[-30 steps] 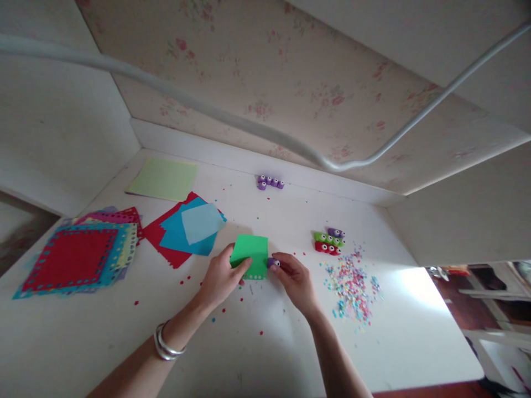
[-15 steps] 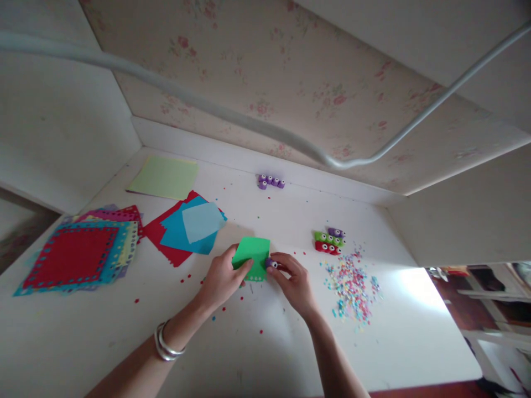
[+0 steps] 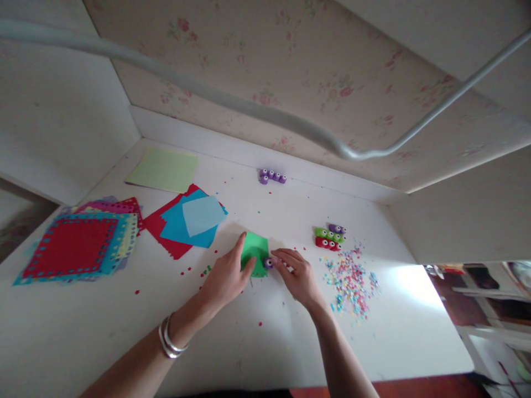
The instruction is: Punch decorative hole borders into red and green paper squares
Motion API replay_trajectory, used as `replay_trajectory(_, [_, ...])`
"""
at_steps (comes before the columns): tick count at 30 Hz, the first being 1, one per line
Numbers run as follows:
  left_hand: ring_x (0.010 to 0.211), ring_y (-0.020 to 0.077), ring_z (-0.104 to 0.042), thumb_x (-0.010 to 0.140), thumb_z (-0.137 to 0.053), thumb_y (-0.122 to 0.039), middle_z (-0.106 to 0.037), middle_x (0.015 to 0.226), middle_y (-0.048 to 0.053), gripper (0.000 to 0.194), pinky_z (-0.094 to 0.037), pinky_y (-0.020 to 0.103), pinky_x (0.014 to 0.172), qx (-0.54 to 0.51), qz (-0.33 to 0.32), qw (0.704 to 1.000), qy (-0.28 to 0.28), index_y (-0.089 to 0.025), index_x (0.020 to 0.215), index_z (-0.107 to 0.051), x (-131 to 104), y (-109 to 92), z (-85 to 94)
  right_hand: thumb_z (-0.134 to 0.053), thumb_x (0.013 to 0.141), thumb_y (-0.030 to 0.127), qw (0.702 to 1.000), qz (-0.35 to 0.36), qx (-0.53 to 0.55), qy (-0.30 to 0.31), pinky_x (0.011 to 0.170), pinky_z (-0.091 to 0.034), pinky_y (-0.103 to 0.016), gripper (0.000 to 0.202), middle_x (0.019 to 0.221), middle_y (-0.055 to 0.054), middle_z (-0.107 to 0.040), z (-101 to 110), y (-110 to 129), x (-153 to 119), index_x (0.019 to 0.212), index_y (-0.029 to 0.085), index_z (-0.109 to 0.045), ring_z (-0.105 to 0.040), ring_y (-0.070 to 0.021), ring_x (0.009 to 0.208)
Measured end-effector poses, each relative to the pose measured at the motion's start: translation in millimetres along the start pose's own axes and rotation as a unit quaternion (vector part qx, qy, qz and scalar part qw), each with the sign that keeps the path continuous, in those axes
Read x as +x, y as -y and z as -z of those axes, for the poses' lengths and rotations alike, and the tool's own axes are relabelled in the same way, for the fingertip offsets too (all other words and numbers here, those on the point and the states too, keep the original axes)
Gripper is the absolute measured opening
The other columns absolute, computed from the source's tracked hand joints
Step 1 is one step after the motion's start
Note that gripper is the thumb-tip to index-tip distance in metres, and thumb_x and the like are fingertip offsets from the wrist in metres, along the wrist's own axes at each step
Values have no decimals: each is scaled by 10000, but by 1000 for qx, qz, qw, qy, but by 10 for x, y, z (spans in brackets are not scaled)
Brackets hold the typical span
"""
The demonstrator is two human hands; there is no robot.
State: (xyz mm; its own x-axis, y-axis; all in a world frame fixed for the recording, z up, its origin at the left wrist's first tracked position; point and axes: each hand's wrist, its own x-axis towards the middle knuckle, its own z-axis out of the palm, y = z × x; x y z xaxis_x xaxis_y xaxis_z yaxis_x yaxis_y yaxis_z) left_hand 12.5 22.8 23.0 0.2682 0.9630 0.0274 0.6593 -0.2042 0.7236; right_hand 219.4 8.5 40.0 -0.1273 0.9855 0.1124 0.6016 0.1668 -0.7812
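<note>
Green paper [image 3: 258,246] now looks flat on the desk [image 3: 215,359], mid-front; half a second ago it was lifted, pinched in the left hand. Left hand [image 3: 226,275] now presses on it, thumb and index spread. Purple punch [image 3: 269,263] sits at the paper's right edge; right hand [image 3: 301,279] has thumb and index close together beside it, can't tell if pinching. Paper seems braced for work at that edge. Holes show along bottom edge.
</note>
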Motion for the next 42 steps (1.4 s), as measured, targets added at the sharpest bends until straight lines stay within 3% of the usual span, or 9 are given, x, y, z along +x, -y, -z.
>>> replay_trajectory(2, [1129, 306, -604, 951, -469, -380, -600, 1269, 197, 649, -499, 406, 910, 44, -44, 997, -55, -132, 1510, -250, -18, -16, 32, -579, 946, 352, 1000, -8, 12, 16, 706, -564, -349, 224, 1069, -59, -712, 13, 4, 18, 1088, 305, -745, -669, -238, 930])
replay_trajectory(4, [1170, 335, -551, 928, -514, -364, -538, 1344, 197, 604, -457, 467, 967, 95, -78, 988, -91, -150, 1473, -364, -34, -26, 67, -578, 946, 342, 999, -3, 22, 29, 733, -562, -344, 216, 1046, -58, -712, 12, 11, 36, 1065, 298, -753, -672, -226, 908])
replay_trajectory(7, [1232, 345, -492, 914, -541, -334, -494, 1425, 139, 424, -391, 507, 1030, 136, -113, 982, -65, -211, 1318, -573, -53, -13, 81, -586, 942, 327, 999, -4, 30, 35, 801, -555, -355, 196, 993, -53, -719, 1, 13, 52, 1007, 287, -767, -673, -221, 899])
replay_trajectory(9, [1292, 339, -449, 911, -546, -322, -499, 1441, 108, 362, -351, 515, 1064, 136, -131, 981, -35, -230, 1253, -624, -63, 12, 50, -588, 938, 333, 999, -16, 33, 36, 779, -561, -353, 195, 971, -55, -721, -2, 10, 50, 976, 280, -771, -675, -224, 884])
replay_trajectory(17, [1367, 306, -399, 923, -530, -319, -517, 1444, 102, 363, -178, 557, 1149, 133, -123, 983, -22, -236, 1268, -608, -65, 47, -44, -596, 929, 329, 997, -32, 35, 59, 744, -570, -336, 186, 950, -57, -714, 20, 36, 14, 924, 261, -769, -675, -212, 847])
replay_trajectory(23, [1372, 295, -403, 928, -527, -334, -517, 1448, 90, 354, -175, 552, 1159, 130, -117, 984, -22, -242, 1259, -613, -62, 31, -28, -594, 932, 301, 997, -40, 36, 62, 675, -558, -286, 182, 946, -54, -709, 11, 56, -13, 930, 252, -769, -672, -192, 832])
replay_trajectory(42, [1365, 288, -418, 932, -520, -338, -531, 1437, 65, 329, -176, 565, 1150, 129, -120, 984, -18, -276, 1234, -633, -58, 11, -22, -591, 944, 315, 997, -44, 37, 53, 745, -547, -300, 193, 963, -43, -713, -29, 13, -51, 958, 262, -776, -675, -186, 862])
